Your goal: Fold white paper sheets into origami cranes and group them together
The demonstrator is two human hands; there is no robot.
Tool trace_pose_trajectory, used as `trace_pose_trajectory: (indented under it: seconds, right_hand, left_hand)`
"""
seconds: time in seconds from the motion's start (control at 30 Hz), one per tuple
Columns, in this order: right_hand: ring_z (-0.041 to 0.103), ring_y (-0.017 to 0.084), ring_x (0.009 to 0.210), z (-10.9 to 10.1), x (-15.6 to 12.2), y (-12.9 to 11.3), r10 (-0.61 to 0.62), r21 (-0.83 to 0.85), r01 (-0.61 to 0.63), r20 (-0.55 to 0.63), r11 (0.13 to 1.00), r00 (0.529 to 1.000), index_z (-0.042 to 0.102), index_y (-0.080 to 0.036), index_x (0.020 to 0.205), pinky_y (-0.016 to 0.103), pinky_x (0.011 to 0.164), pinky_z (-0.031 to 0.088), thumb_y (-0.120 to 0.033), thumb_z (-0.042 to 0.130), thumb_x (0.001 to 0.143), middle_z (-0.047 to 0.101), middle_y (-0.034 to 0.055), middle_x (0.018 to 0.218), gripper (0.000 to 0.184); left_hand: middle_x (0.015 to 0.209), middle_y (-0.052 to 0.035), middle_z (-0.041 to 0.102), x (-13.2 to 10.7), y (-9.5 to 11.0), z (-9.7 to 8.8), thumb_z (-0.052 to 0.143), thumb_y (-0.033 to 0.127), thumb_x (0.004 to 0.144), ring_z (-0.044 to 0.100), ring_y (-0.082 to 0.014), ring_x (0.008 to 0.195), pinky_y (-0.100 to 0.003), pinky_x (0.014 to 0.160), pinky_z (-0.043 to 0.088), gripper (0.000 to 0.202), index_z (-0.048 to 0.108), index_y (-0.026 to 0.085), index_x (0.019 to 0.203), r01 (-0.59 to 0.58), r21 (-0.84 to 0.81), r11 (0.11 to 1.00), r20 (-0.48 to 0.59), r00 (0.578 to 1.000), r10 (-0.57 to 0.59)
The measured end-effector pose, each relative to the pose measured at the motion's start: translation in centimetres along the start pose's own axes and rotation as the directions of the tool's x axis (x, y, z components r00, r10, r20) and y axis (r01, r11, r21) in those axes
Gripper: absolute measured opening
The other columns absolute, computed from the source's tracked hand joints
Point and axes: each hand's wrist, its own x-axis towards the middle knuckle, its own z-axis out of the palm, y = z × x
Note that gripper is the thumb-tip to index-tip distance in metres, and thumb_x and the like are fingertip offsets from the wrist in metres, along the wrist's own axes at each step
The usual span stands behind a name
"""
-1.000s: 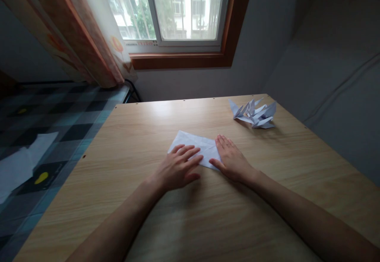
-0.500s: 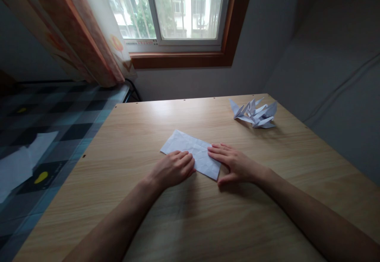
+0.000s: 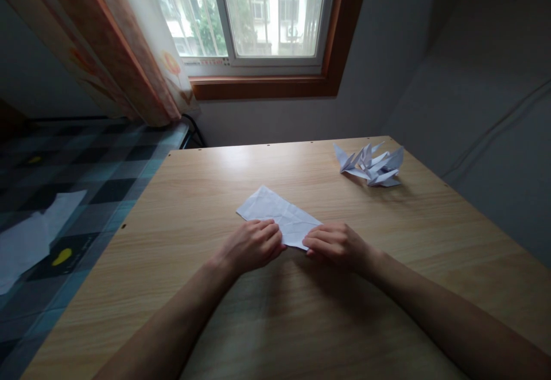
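Observation:
A creased, folded sheet of white paper [image 3: 278, 210] lies aslant on the wooden table [image 3: 206, 196]. My left hand [image 3: 253, 245] is closed on its near edge, fingers curled over the paper and the thumb mostly hidden. At the near right corner, my right hand [image 3: 336, 245] grips the paper with its fingers bent together; its thumb is largely out of sight underneath. Between the two hands a short stretch of the near edge shows.
Folded white paper cranes [image 3: 374, 165] sit bunched at the table's far right. On the left, a bed with a checked cover [image 3: 107, 165] bears loose white sheets [image 3: 26, 242]. A window [image 3: 275, 18] and a patterned curtain [image 3: 142, 53] are beyond the table.
My right hand has gone from lying spread on the paper's right end to gripping its near right corner. The paper has turned slightly. My left hand has stayed nearly in place.

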Motion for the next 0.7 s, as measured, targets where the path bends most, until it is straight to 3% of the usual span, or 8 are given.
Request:
trace_pose_trajectory:
  seconds: [0.2,0.33,0.43,0.53,0.7]
  right_hand:
    - [0.068,0.023,0.086,0.0,-0.2,0.9,0.185,0.039,-0.182,-0.083,0.982,0.979,0.064,-0.017,0.103,0.034,0.077,0.053,-0.041,0.054,0.093,0.073,0.0101,0.090,0.028]
    - [0.067,0.021,0.087,0.0,0.1,0.8,0.441,0.146,-0.424,-0.111,0.894,0.891,0.064,-0.018,0.108,0.032,0.078,0.053,-0.030,0.050,0.095,0.073,0.0098,0.095,0.023]
    - [0.066,0.019,0.076,0.3,0.6,0.7,0.567,0.173,-0.545,-0.118,0.820,0.815,0.061,-0.018,0.112,0.029,0.069,0.051,-0.028,0.050,0.093,0.070,0.0062,0.086,0.024]
    - [0.065,0.019,0.073,0.6,1.1,0.8,0.608,0.140,-0.593,-0.100,0.793,0.788,0.059,-0.019,0.115,0.029,0.067,0.050,-0.026,0.053,0.091,0.068,0.0042,0.082,0.026]
    - [0.063,0.022,0.087,0.8,1.3,1.1,0.586,0.007,-0.586,-0.062,0.810,0.808,0.059,-0.018,0.117,0.033,0.077,0.051,-0.024,0.054,0.091,0.068,0.0077,0.095,0.027]
  left_hand:
    - [0.074,-0.0032,0.066,0.0,-0.1,0.1,0.044,0.022,0.095,0.064,-0.0146,0.074,-0.025,0.066,0.048,0.023,0.060,0.018,0.079,0.018,-0.009,1.000,-0.053,0.998,-0.018]
    - [0.070,-0.0015,0.065,0.0,-0.1,0.2,0.047,0.022,0.094,0.061,-0.0145,0.066,-0.026,0.060,0.044,0.018,0.059,0.018,0.081,0.083,-0.009,0.996,-0.087,0.993,-0.084]
    - [0.076,-0.0033,0.066,-0.1,-0.2,0.4,0.047,0.022,0.093,0.059,-0.0154,0.064,-0.027,0.059,0.044,0.020,0.058,0.014,0.107,0.122,-0.032,0.992,-0.121,0.985,-0.125]
    - [0.078,-0.0038,0.065,0.0,-0.2,0.5,0.044,0.021,0.094,0.058,-0.0163,0.068,-0.028,0.062,0.045,0.032,0.052,0.014,0.125,0.121,-0.032,0.992,-0.078,0.989,-0.123]
    - [0.078,-0.0044,0.061,0.6,0.0,0.2,0.044,0.025,0.095,0.055,-0.0170,0.070,-0.030,0.065,0.043,0.024,0.066,0.021,0.105,0.162,0.060,0.985,0.023,0.986,-0.163]
